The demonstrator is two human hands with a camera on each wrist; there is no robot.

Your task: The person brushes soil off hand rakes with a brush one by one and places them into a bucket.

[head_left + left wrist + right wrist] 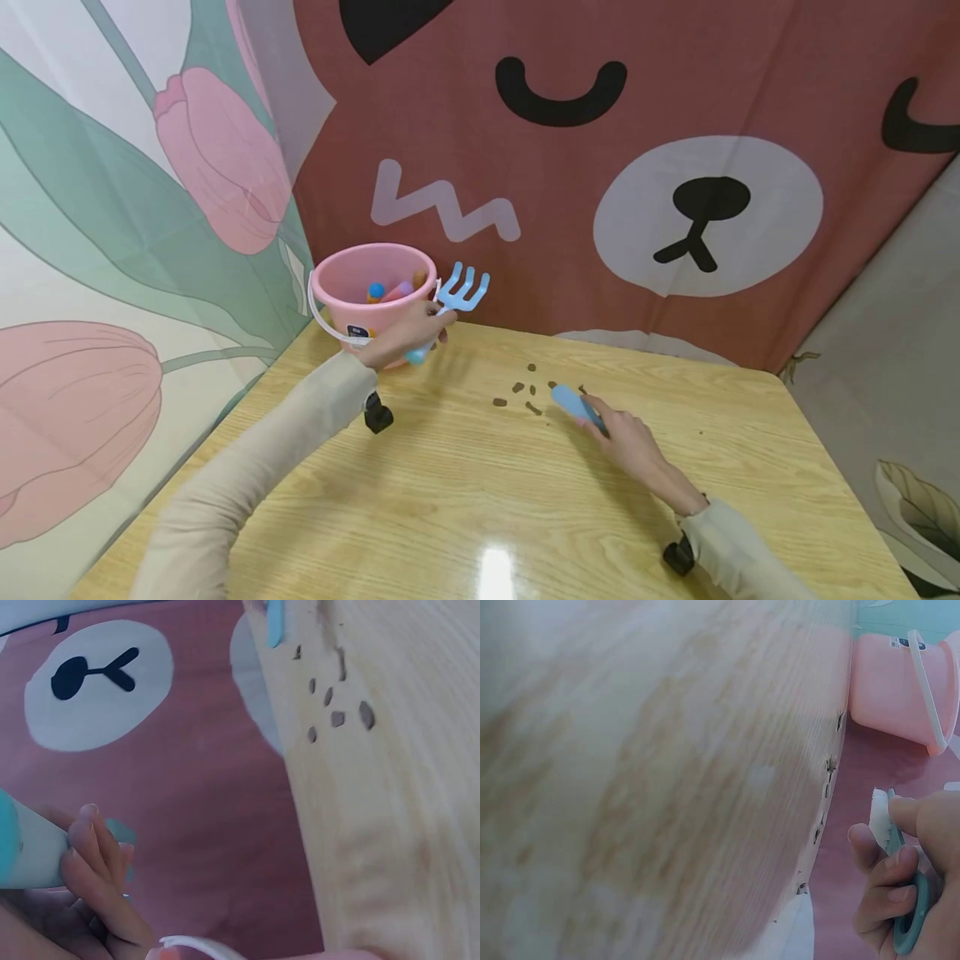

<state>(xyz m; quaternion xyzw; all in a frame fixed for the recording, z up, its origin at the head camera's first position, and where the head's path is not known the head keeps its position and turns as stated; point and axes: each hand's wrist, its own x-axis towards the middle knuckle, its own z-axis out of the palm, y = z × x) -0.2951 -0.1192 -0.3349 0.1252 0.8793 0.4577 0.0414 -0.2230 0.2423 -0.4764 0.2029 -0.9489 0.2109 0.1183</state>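
Observation:
My left hand [416,327] grips a toy rake [468,292] with light blue prongs, held up at the right side of a pink bucket [337,317]. In the left wrist view the rake's pale handle [37,847] shows with its turquoise end. My right hand [630,443] holds a small blue brush [573,403] low over the table; its white bristles [880,817] show in the right wrist view. Several small brown bits [518,387] lie scattered on the wood just left of the brush, some close to its tip.
Inside the bucket are colourful toys, one with a blue top [376,291]. Its white handle [322,325] hangs down the outside. The wooden table [420,500] meets a bear-printed cloth [555,208] at the back, and a flower-printed cloth [67,208] hangs at the left.

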